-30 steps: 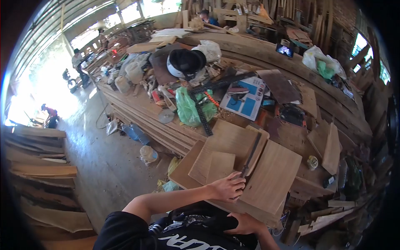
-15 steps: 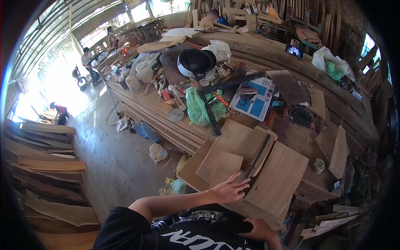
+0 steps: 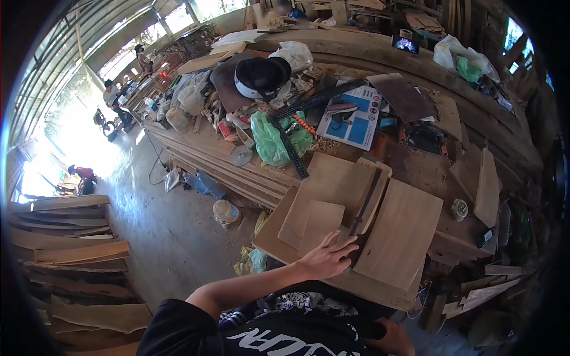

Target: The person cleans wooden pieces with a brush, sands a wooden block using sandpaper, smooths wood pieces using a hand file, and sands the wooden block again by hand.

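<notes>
My left hand (image 3: 328, 256) is stretched over the near edge of the stacked boards, its fingers spread. Its fingertips reach the near end of a long, narrow dark tool (image 3: 369, 202); whether they touch it I cannot tell. To the left of that tool lie a flat wooden board (image 3: 332, 178) and a smaller wood piece (image 3: 323, 219). A wide light-brown board (image 3: 401, 234) is on its right. My right hand (image 3: 392, 339) is low beside my dark shirt, with its fingers hidden behind the cloth.
A black carpenter's square (image 3: 289, 145), a green plastic bag (image 3: 270, 142), a black cap (image 3: 261, 77) and a tape roll (image 3: 459, 209) lie on the cluttered bench. Stacked planks (image 3: 83, 255) stand at left across the concrete floor (image 3: 166, 237). Several people are farther back.
The view has shifted, so the bench things appear a little higher and farther left. My right hand has moved lower, toward the frame's bottom edge. My left hand stays over the boards, fingers spread.
</notes>
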The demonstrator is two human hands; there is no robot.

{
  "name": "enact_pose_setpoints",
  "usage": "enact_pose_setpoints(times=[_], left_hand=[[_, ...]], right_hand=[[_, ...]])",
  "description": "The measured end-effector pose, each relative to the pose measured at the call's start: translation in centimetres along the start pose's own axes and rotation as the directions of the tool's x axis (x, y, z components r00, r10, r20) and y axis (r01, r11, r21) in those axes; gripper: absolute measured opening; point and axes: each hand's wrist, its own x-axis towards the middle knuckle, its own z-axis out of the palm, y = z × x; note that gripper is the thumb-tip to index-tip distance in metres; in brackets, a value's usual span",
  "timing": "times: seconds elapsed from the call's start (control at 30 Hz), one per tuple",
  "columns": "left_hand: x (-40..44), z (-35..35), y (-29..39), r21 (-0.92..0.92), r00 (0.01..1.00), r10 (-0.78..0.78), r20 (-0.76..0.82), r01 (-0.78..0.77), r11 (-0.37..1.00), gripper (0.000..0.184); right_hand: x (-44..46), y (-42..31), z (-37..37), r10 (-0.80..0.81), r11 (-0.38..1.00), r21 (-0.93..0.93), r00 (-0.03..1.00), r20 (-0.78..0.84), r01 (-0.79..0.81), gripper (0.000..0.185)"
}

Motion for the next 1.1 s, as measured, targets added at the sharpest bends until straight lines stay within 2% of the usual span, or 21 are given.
enact_pose_setpoints(times=[0.1, 0.2, 0.3, 0.33, 0.4, 0.43, 0.5, 0.53, 0.57, 0.67, 0.77, 0.8, 0.83, 0.87, 0.9, 0.93, 1.0, 1.03, 1.1], left_hand=[[0.5, 0.4, -0.4, -0.029, 1.000, 0.015, 0.000, -0.015, 0.999, 0.015], [0.6, 0.5, -0.9, -0.065, 1.000, 0.006, -0.007, -0.006, 0.998, 0.017], [0.7, 0.2, -1.0, -0.101, 1.000, -0.015, 0.001, 0.015, 0.995, 0.020], [0.7, 0.2, -1.0, -0.108, 1.000, -0.009, -0.018, 0.007, 0.994, 0.021], [0.6, 0.4, -0.9, -0.122, 0.999, -0.011, -0.042, 0.006, 0.992, 0.022], [0.6, 0.3, -0.9, -0.130, 0.999, -0.015, -0.047, 0.008, 0.991, 0.022], [0.9, 0.4, -0.8, -0.150, 0.999, -0.011, -0.049, 0.004, 0.989, 0.022], [0.9, 0.4, -0.7, -0.156, 0.999, -0.017, -0.048, 0.010, 0.988, 0.022], [0.8, 0.3, -0.8, -0.154, 0.999, -0.028, -0.046, 0.021, 0.988, 0.021], [0.6, 0.6, -1.0, -0.166, 0.998, -0.033, -0.059, 0.023, 0.986, 0.019], [0.5, 0.8, -0.9, -0.172, 0.996, -0.042, -0.085, 0.026, 0.985, 0.018], [0.4, 0.8, -0.9, -0.173, 0.996, -0.048, -0.074, 0.034, 0.984, 0.018], [0.4, 0.9, -0.7, -0.185, 0.995, -0.058, -0.081, 0.043, 0.982, 0.018], [0.4, 1.0, -0.6, -0.193, 0.994, -0.072, -0.086, 0.054, 0.980, 0.018], [0.3, 1.0, -0.7, -0.200, 0.993, -0.080, -0.091, 0.060, 0.978, 0.018], [0.2, 1.3, -0.6, -0.209, 0.991, -0.087, -0.106, 0.063, 0.976, 0.017], [0.1, 1.6, -0.5, -0.206, 0.992, -0.095, -0.081, 0.077, 0.976, 0.018], [0.1, 1.7, -0.4, -0.207, 0.993, -0.101, -0.066, 0.086, 0.975, 0.018], [0.2, 1.5, -0.5, -0.230, 0.993, -0.099, -0.061, 0.083, 0.970, 0.022]], right_hand=[[-0.3, -0.5, 0.8, 0.037, 0.999, 0.009, 0.973, -0.227, -0.036, 0.084], [0.8, -1.7, 0.0, -0.075, 0.993, 0.081, 0.983, -0.168, 0.090, 0.086], [3.3, -1.1, -1.0, -0.299, 0.954, 0.004, 0.953, -0.057, 0.300, 0.085], [2.8, -2.7, -2.1, -0.384, 0.920, 0.011, 0.905, -0.185, 0.393, 0.084], [-0.2, -7.8, -4.8, -0.510, 0.829, -0.014, 0.746, -0.427, 0.559, 0.082], [-1.5, -9.7, -5.3, -0.590, 0.731, -0.037, 0.604, -0.536, 0.681, 0.082], [-4.2, -12.4, -5.6, -0.652, 0.498, -0.141, 0.263, -0.712, 0.856, 0.082], [-4.8, -13.5, -5.4, -0.662, 0.345, -0.187, 0.097, -0.743, 0.920, 0.080], [-5.2, -14.2, -5.1, -0.672, 0.238, -0.206, 0.007, -0.741, 0.949, 0.078], [-5.6, -15.9, -4.3, -0.699, 0.061, -0.230, -0.123, -0.704, 0.971, 0.074], [-5.6, -16.5, -4.6, -0.723, 0.070, -0.334, -0.183, -0.666, 0.940, 0.070], [-5.7, -16.6, -5.0, -0.733, 0.124, -0.426, -0.206, -0.648, 0.896, 0.068], [-6.1, -16.7, -5.8, -0.784, 0.301, -0.658, -0.214, -0.583, 0.690, 0.067], [-6.5, -16.8, -6.7, -0.867, 0.461, -0.887, -0.194, -0.459, 0.039, 0.066], [-7.3, -16.9, -8.1, -0.933, 0.348, -0.750, -0.134, -0.333, -0.562, 0.065], [-7.5, -17.2, -8.9, -0.967, 0.199, -0.596, -0.059, -0.247, -0.778, 0.064], [-8.4, -17.7, -9.7, -0.991, -0.051, -0.355, 0.090, -0.095, -0.934, 0.062], [-9.1, -17.9, -9.0, -0.983, -0.116, -0.302, 0.152, -0.100, -0.946, 0.061], [-9.5, -17.7, -5.7, -0.910, -0.282, -0.183, 0.323, -0.261, -0.942, 0.065]])
